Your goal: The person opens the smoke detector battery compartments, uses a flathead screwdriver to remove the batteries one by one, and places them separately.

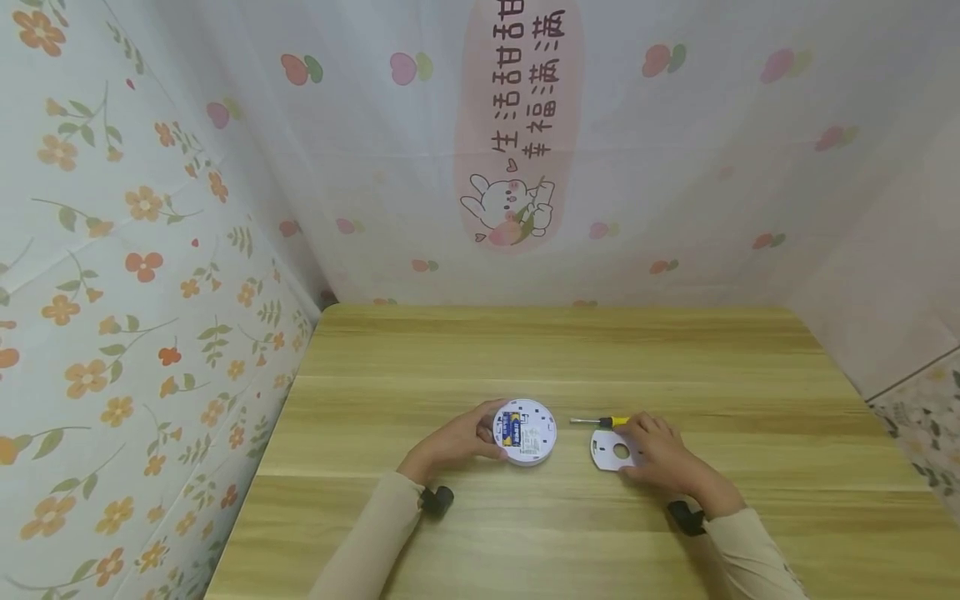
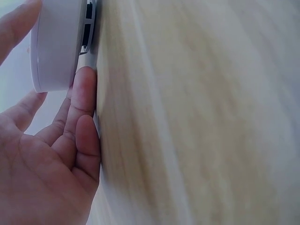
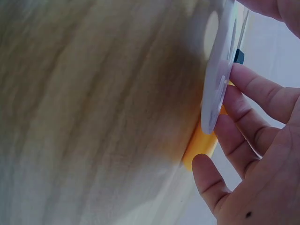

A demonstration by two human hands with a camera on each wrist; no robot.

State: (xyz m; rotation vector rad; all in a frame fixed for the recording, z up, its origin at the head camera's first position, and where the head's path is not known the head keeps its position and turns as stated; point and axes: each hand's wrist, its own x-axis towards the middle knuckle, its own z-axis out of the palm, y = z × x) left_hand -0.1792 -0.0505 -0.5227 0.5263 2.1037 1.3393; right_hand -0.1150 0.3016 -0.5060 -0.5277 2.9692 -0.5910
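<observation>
Both hands down on the wooden table [image 1: 465,350], one to each white part.

Left hand [image 1: 459,439] cupping the round smoke detector [image 1: 525,431] from its 9 o'clock edge, fingers loosely curved around the rim, battery side up. Right hand [image 1: 660,457] pinching the flat mounting plate [image 1: 613,451], tilted off the tabletop. Yellow-handled screwdriver [image 1: 609,422] lying at 12 o'clock of the plate, against the right fingers.
</observation>
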